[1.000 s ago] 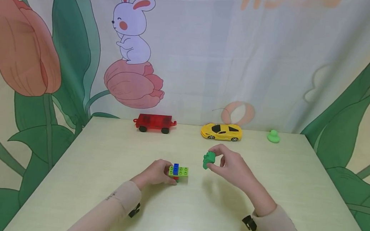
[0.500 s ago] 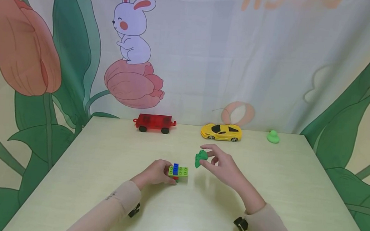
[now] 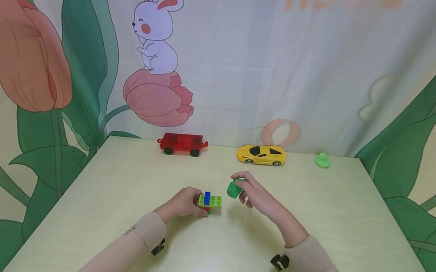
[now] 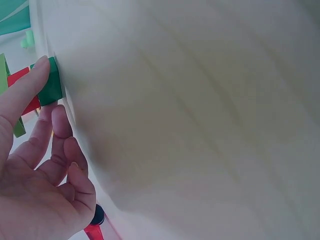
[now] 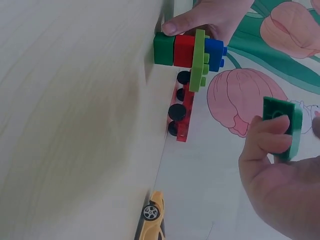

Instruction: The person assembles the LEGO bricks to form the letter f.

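Observation:
A small toy-brick stack stands on the table. From the bottom it has a dark green brick [image 5: 164,50], a red brick [image 5: 184,50], a wider lime brick [image 3: 216,201] and a blue brick [image 3: 207,198] with studs on top. My left hand [image 3: 183,202] pinches the dark green bottom brick between thumb and fingers, as the left wrist view shows. To the right of the stack and above the table, my right hand [image 3: 256,194] holds a green brick [image 3: 234,189] in its fingers. Its hollow underside faces the right wrist camera. The held brick is apart from the stack.
Along the table's [image 3: 96,195] back edge stand a red toy wagon [image 3: 182,143], a yellow toy car [image 3: 261,155] and a green rubber duck [image 3: 322,160]. Behind them hangs a curtain [image 3: 222,69] printed with tulips and a rabbit.
My right hand has moved left toward the stack, and the green brick in its fingers has turned. The left hand and the stack have stayed in place.

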Demonstrator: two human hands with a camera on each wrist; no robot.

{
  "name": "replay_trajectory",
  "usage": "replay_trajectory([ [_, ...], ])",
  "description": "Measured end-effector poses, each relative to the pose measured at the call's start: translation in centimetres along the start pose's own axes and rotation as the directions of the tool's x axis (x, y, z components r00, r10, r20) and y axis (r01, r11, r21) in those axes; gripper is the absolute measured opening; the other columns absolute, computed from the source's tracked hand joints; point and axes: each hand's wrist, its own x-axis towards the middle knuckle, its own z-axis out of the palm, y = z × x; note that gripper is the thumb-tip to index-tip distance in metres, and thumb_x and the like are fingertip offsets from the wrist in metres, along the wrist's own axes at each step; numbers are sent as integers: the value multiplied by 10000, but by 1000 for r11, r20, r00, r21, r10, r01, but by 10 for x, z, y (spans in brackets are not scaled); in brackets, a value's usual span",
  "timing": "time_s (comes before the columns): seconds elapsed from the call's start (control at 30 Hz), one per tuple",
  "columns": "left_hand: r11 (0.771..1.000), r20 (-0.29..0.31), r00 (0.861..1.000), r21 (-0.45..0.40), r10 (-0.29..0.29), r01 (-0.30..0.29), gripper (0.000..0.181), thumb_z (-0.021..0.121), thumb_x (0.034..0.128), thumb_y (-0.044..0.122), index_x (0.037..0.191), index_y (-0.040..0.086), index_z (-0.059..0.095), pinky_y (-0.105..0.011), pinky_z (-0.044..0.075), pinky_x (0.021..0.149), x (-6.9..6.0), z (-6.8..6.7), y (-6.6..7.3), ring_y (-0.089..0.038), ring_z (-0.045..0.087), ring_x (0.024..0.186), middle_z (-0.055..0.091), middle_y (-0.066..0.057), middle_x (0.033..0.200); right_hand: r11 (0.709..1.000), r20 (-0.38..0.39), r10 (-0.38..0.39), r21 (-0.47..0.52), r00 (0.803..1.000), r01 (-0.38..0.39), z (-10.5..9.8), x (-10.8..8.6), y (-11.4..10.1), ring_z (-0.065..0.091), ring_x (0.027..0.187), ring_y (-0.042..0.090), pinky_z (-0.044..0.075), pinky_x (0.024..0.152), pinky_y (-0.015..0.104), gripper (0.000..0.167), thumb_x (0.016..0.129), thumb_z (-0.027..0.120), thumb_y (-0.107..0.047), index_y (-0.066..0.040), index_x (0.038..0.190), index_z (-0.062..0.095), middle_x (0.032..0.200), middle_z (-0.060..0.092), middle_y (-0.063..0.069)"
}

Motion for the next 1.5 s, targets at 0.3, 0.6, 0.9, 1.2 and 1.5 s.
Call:
replay_trajectory([
  [0.3, 1000, 1, 1000, 0, 22, -22, 418, 851, 739, 231, 1077, 71, 665, -325, 410, 723, 2, 1, -2, -182, 502, 816, 575, -8, 849, 995, -51, -51, -86, 997, 46, 5, 4, 3, 551, 877, 246, 471, 750, 350, 504, 894, 709, -247, -185, 1268, 376, 1009, 607, 78],
  [0.6, 1000, -3, 1000, -4, 9, -9, 428, 848, 742, 236, 1091, 70, 665, -325, 422, 735, 2, 1, -3, -188, 509, 824, 580, -8, 852, 992, -55, -101, -77, 993, 96, 6, 6, 3, 624, 907, 188, 494, 751, 338, 443, 818, 787, -199, -129, 1157, 510, 1022, 699, -1],
  [0.9, 1000, -4, 1000, 1, 29, -29, 395, 849, 741, 233, 1056, 75, 670, -319, 406, 700, 3, 1, -5, -181, 504, 794, 569, -16, 814, 992, 40, -75, 100, 996, 71, 7, 6, -1, 652, 887, 281, 511, 824, 405, 473, 948, 612, -74, -34, 1324, 327, 1147, 641, 167],
  [1.2, 1000, -3, 1000, -2, 28, -28, 387, 849, 741, 224, 1054, 78, 674, -316, 411, 710, 2, 2, -4, -181, 509, 800, 577, -10, 823, 997, 13, -69, -30, 998, 69, 11, 6, -1, 642, 858, 236, 519, 786, 361, 434, 941, 636, -158, -125, 1353, 504, 1156, 549, 88],
  [1.5, 1000, -2, 1000, -20, 11, -11, 418, 841, 751, 227, 1099, 74, 666, -322, 444, 756, 2, 1, -4, -184, 523, 830, 603, 11, 884, 983, -81, -98, -164, 992, 84, 14, 13, 3, 589, 922, 187, 492, 725, 346, 439, 866, 713, -393, -271, 1276, 616, 1130, 601, -56],
])
